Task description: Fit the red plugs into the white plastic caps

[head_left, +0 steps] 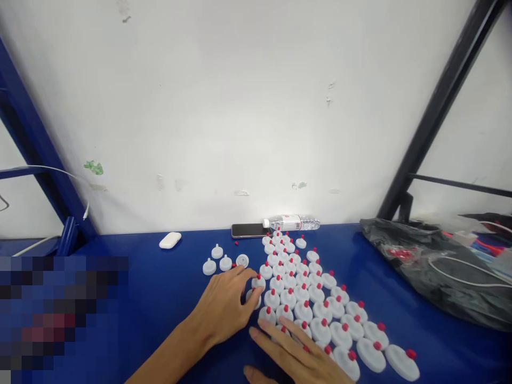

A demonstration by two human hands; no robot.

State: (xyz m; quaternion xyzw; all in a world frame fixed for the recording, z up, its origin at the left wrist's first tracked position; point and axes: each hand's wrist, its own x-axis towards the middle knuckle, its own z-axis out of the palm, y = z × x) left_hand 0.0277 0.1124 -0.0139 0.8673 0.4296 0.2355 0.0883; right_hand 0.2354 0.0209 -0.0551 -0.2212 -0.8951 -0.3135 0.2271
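My left hand [228, 301] reaches in from the lower left, its thumb and index finger closed around a white round cap with a red tip [258, 282]. Another such cap lies partly hidden under those fingers. My right hand [298, 354] lies with outstretched, spread fingers on the near caps, hiding some of them. A wide group of white caps with red tips [303, 312] stands on the blue table to the right. Several white caps without red tips [225, 263] sit beyond my left hand, one of them turned over [242, 261].
Against the white wall lie a phone [250, 231] and a clear water bottle [310, 222] on its side. A small white case [170, 240] rests at the back left. Black plastic [436, 282] with a white cable covers the right side. A loose red tip [236, 243] lies near the phone.
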